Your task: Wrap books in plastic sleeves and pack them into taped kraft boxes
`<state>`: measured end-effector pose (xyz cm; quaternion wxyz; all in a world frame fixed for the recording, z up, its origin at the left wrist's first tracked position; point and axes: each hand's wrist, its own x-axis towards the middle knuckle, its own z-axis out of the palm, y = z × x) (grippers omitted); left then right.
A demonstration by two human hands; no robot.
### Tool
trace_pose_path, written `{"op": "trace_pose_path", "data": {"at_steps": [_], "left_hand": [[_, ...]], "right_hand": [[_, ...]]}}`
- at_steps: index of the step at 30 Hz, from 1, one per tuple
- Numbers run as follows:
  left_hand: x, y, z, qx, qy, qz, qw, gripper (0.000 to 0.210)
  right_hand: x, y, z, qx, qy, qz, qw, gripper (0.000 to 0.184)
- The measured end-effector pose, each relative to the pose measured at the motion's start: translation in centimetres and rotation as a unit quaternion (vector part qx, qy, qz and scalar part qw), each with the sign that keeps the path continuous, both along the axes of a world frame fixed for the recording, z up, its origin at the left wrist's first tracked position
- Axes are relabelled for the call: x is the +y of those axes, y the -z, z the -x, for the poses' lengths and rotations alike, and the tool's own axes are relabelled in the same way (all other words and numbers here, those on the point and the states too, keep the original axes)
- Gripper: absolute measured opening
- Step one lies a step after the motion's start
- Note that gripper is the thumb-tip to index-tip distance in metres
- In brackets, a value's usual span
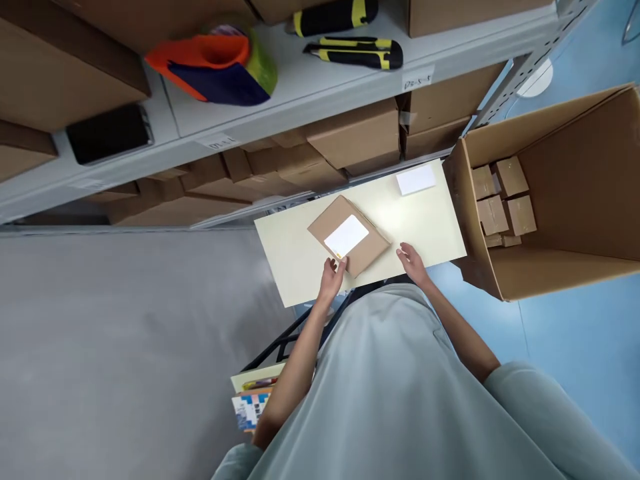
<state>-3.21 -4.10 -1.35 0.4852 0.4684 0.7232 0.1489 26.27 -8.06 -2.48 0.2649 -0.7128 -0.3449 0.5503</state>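
Note:
A brown cardboard box [373,247] with a white label [347,236] on its top face lies at an angle on a pale cream board [285,257]. My left hand [333,277] is at the box's near left edge, its thumb and fingers apart. The thumb reaches the box close to the label's lower corner, by a small yellow mark. Just right of the box, my right hand [413,262] hovers over the board's near edge with fingers loosely spread and nothing in them. A stack of white labels or paper [416,180] rests at the board's far right.
A large open carton [575,277] holding several small boxes [493,215] stands right of the board. Beyond it, a grey shelf [295,110] carries cartons, two utility knives [355,52], a tape dispenser [215,70] and a black phone-like slab [110,133].

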Motion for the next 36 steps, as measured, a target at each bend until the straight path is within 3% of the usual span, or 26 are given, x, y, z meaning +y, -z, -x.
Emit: {"op": "trace_pose_path", "data": {"at_steps": [5,8,11,16,20,29,36], "left_hand": [[1.0,-1.8,-1.8,-0.044,-0.076,0.093,0.992,0.066],[1.1,-1.9,-2.4,-0.067,-0.101,0.122,0.985,0.067],[0.9,-1.3,-2.5,-0.089,-0.085,0.114,0.986,0.070],[0.5,-0.4,-2.3,-0.093,-0.071,0.106,0.987,0.078],[0.4,0.1,-2.1,-0.105,-0.066,0.106,0.987,0.085],[0.2,1.3,-1.6,-0.106,-0.058,0.089,0.989,0.084],[0.5,1.6,-1.7,-0.132,-0.065,0.080,0.986,0.079]], "right_hand": [[0.2,1.1,0.8,0.071,-0.012,0.002,0.997,0.095],[1.7,0.8,1.2,0.088,-0.031,0.003,0.996,0.104],[3.6,0.3,1.4,0.069,-0.053,-0.033,0.996,0.100],[6.5,-0.1,1.2,0.028,-0.124,-0.113,0.985,0.072],[8.1,-0.1,1.0,0.037,-0.177,-0.118,0.976,0.061],[10.1,-0.5,0.9,0.128,-0.200,-0.065,0.969,0.075],[12.1,0.6,0.3,0.215,-0.237,-0.009,0.947,0.093]]}}
